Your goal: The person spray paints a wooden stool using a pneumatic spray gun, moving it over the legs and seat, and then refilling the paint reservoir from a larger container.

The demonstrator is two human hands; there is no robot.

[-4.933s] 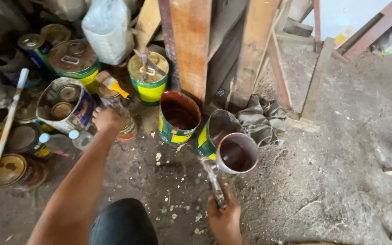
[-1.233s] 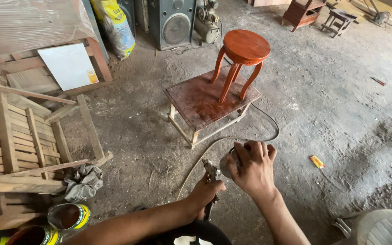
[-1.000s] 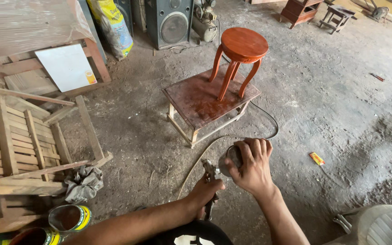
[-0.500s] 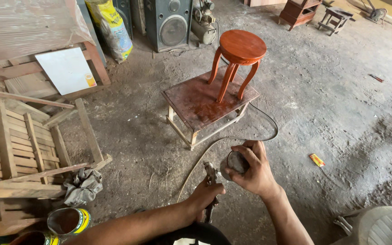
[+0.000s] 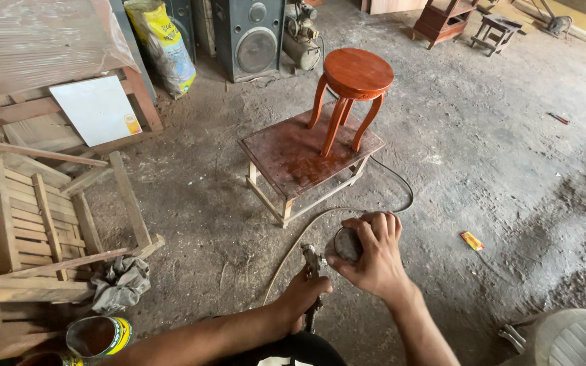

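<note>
metal spray gun (image 5: pixel 315 271) low at centre, above the dusty floor (image 5: pixel 510 183): left hand (image 5: pixel 303 298) clenched round its grip, right hand (image 5: pixel 374 254) grasping the round cup (image 5: pixel 346 244) on top. hose (image 5: pixel 306 234) trails to a low stained table (image 5: pixel 293 159) bearing a red-brown stool (image 5: pixel 350 95). paint tin (image 5: pixel 98 336) and rag (image 5: pixel 120 285) lie left.

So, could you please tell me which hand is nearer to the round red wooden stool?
Right. The right hand sits closer below the round red wooden stool; the left hand is lower.
</note>
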